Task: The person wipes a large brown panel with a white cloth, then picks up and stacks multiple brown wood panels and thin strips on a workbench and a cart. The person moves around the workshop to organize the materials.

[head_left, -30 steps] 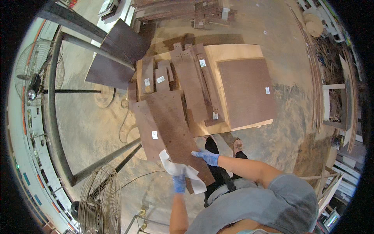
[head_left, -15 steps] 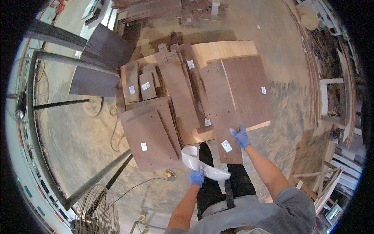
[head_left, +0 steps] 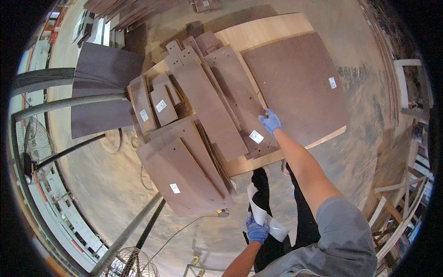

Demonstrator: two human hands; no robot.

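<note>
My left hand (head_left: pixel 257 229), in a blue glove, is closed around a curling white glossy strip (head_left: pixel 278 230), which looks like label backing, low in front of my legs. My right hand (head_left: pixel 271 123), gloved too, grips the right edge of a long brown board (head_left: pixel 235 83) with its thumb on top; the other fingers are partly hidden. That board has small holes and a white label (head_left: pixel 256 136) near its close end. It lies flat beside a row of narrow brown boards. Immediately right of it is a large brown panel (head_left: pixel 295 87).
Light wood sheeting (head_left: pixel 272 30) lies under the boards. More brown panels (head_left: pixel 177 171) are stacked at the near left. Dark sheets (head_left: pixel 104 90), a black metal frame (head_left: pixel 69 99) and a wire fan (head_left: pixel 131 265) stand at left. A cord runs to a yellow tool (head_left: pixel 223 213) on the floor.
The long board has moved left and away from me, from overhanging the near edge to beside the narrow boards. My right hand moved with it. The left hand still holds the strip.
</note>
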